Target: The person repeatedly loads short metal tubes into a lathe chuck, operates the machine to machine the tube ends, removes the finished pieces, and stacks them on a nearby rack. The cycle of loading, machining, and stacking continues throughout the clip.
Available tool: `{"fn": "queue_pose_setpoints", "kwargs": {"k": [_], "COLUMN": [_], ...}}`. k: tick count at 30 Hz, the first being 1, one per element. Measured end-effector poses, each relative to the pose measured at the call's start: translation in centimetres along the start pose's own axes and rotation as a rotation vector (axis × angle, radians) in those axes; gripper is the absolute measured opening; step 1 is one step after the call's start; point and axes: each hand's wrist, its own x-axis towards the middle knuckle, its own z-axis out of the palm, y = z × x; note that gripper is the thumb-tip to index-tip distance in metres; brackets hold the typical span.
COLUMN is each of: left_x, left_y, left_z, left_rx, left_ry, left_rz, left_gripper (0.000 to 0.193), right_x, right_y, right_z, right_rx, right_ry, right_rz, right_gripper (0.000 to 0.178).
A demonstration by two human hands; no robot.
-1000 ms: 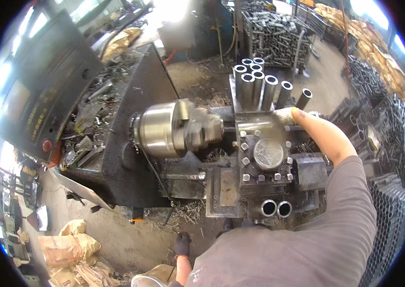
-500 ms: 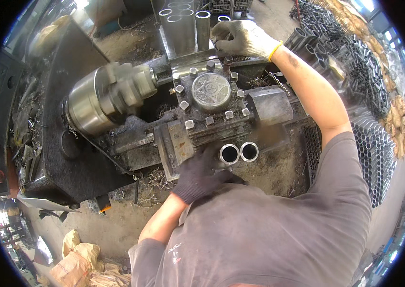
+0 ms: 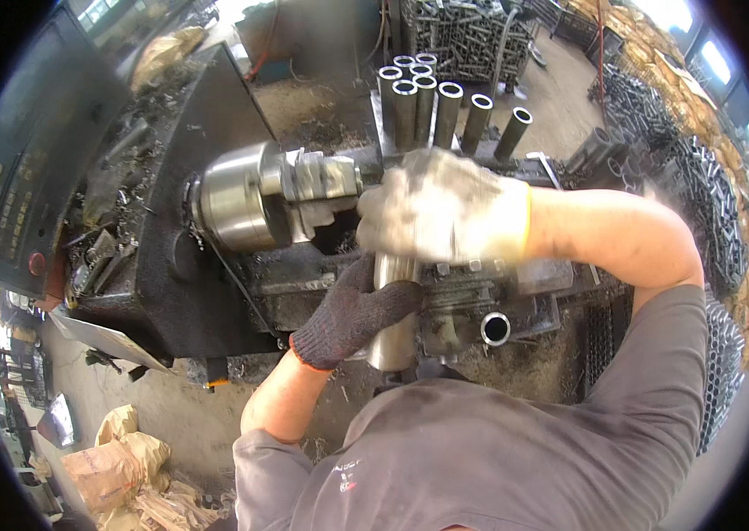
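A smooth metal tube [image 3: 394, 347] stands almost upright in front of my chest. My left hand [image 3: 352, 317], in a dark knitted glove, wraps around its middle. Over its upper end my right hand [image 3: 447, 208], in a soiled white glove, is closed; motion blurs it and the tube's top is hidden. A second tube [image 3: 495, 328] shows its open ring end, to the right of the held one. To the left of my hands is a lathe chuck [image 3: 241, 199] with stepped jaws [image 3: 317, 181], and I see no tube in them.
Several upright tubes [image 3: 449, 111] stand beyond the lathe. The dark machine housing [image 3: 184, 292] fills the left side. Stacked tubes [image 3: 724, 354] lie at the right, with heaped metal parts [image 3: 697, 168] farther back. Paper sacks [image 3: 118, 465] rest on the floor at lower left.
My right hand has come back from the far tubes to the tube at my left hand. That tube is now gripped upright. The chuck jaws, blurred before, look sharp. The view has shifted.
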Motion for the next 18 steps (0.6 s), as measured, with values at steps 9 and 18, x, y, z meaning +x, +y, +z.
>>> {"fn": "queue_pose_setpoints", "kwargs": {"k": [9, 18], "left_x": [-3.3, -13.3], "left_y": [-12.5, -34.6], "left_z": [-6.5, -10.9], "left_rx": [0.307, -0.637], "left_ry": [0.546, 1.337], "left_rz": [-0.104, -0.057], "left_gripper": [0.036, 0.039], "right_x": [-1.5, -5.2], "right_y": [14.8, 17.4], "right_z": [9.9, 21.9], "right_rx": [-0.026, 0.544], "right_ry": [-0.503, -0.425], "right_rz": [0.682, 0.528], "right_gripper": [0.038, 0.042]}}
